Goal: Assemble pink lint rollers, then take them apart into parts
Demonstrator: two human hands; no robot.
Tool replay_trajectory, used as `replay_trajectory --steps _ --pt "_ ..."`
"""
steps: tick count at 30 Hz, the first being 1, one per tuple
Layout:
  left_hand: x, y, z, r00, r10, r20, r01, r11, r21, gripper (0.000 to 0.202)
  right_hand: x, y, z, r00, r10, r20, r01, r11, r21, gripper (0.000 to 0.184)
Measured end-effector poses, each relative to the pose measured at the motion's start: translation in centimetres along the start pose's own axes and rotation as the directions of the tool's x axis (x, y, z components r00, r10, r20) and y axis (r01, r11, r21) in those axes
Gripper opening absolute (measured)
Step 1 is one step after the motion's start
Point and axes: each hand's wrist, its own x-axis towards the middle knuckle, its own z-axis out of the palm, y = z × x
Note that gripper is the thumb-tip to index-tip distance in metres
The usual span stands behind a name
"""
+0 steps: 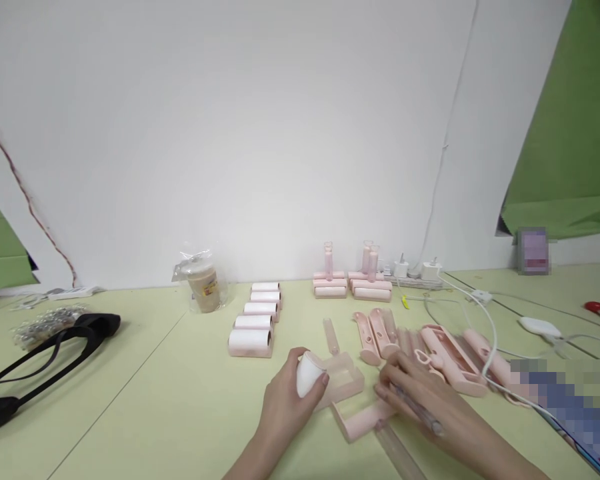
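My left hand (283, 403) is wrapped round a white roll (309, 375), tilted with one end up. To its right, my right hand (433, 407) is closed, with a clear plastic tube (424, 415) lying across its fingers. The fingertips are beside a pink lint roller frame (361, 421), whose clear handle (399, 452) points towards me; whether they touch it I cannot tell. Between my hands rests a translucent pink cover (349, 385). A small clear tube (331, 335) lies behind it. Pink handle parts (375, 333) are just beyond my right hand.
Several white rolls in pink covers (253, 341) form a row on the left. Pink roller sets (373, 290) stand by the wall. More pink parts (455, 360), a white cable (493, 327) and chargers (431, 269) are on the right. A bagged cup (205, 287) and black strap (45, 367) are left.
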Motion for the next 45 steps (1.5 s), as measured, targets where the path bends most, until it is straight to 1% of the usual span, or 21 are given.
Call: replay_trajectory --steps 3,6,9,12,15,19,21,26,30,34,36,39,41,42,45 --pt "0.1 -0.4 -0.1 0.997 0.073 -0.016 -0.070 0.990 0.123 0.036 0.8 -1.7 -0.9 0.999 0.037 0.013 -0.038 0.983 0.180 0.024" --pt "0.3 -0.8 0.0 0.991 0.133 -0.023 -0.124 0.963 0.239 0.041 1.3 -3.9 -1.2 0.999 -0.015 0.043 -0.002 0.933 0.359 0.025" --pt "0.3 -0.9 0.3 0.984 0.177 -0.022 -0.163 0.941 0.296 0.040 1.7 -5.3 -0.7 0.996 -0.047 0.081 0.007 0.898 0.439 0.025" --pt "0.2 -0.8 0.5 0.979 0.201 -0.012 -0.183 0.915 0.360 0.036 1.8 -5.7 0.1 0.996 -0.035 0.088 -0.008 0.894 0.449 0.024" --pt "0.1 -0.8 0.6 0.976 0.217 0.002 -0.196 0.879 0.434 0.034 1.5 -5.4 0.7 0.996 -0.011 0.092 -0.029 0.906 0.422 0.024" --pt "0.2 -1.0 0.7 0.972 0.234 -0.021 -0.188 0.829 0.526 0.033 1.2 -4.9 1.2 0.992 0.030 0.123 -0.075 0.922 0.381 0.025" --pt "0.2 -1.0 0.6 0.968 0.249 -0.026 -0.192 0.806 0.559 0.033 1.1 -4.8 1.5 0.992 0.030 0.125 -0.076 0.921 0.382 0.026" --pt "0.3 -1.0 0.5 0.964 0.265 -0.009 -0.207 0.773 0.599 0.032 1.2 -4.4 1.8 0.996 0.007 0.086 -0.042 0.912 0.408 0.026" --pt "0.2 -0.9 0.4 0.965 0.261 -0.008 -0.206 0.779 0.592 0.032 1.1 -4.4 1.9 0.999 -0.016 0.052 -0.006 0.915 0.402 0.026" --pt "0.0 -0.6 0.6 0.969 0.246 -0.009 -0.202 0.816 0.541 0.031 1.2 -4.0 2.3 1.000 -0.016 0.013 0.009 0.918 0.397 0.026" --pt "0.0 -0.4 0.7 0.969 0.248 0.000 -0.212 0.829 0.517 0.033 1.4 -3.3 2.4 1.000 0.021 -0.003 -0.017 0.915 0.402 0.026" --pt "0.2 -0.2 0.7 0.971 0.241 -0.006 -0.205 0.838 0.505 0.034 1.8 -2.2 2.0 0.988 0.144 -0.058 -0.105 0.894 0.437 0.028" --pt "0.5 -0.1 0.8 0.972 0.232 -0.023 -0.189 0.843 0.504 0.033 1.9 -2.0 1.4 0.981 0.170 -0.092 -0.109 0.879 0.463 0.030" --pt "0.5 -0.1 0.8 0.972 0.235 -0.029 -0.189 0.843 0.504 0.033 2.0 -2.2 1.1 0.983 0.154 -0.099 -0.090 0.878 0.471 0.030" --pt "0.5 -0.1 0.9 0.965 0.259 -0.035 -0.207 0.840 0.501 0.034 1.9 -3.2 0.7 0.994 0.050 -0.096 0.001 0.881 0.473 0.029"
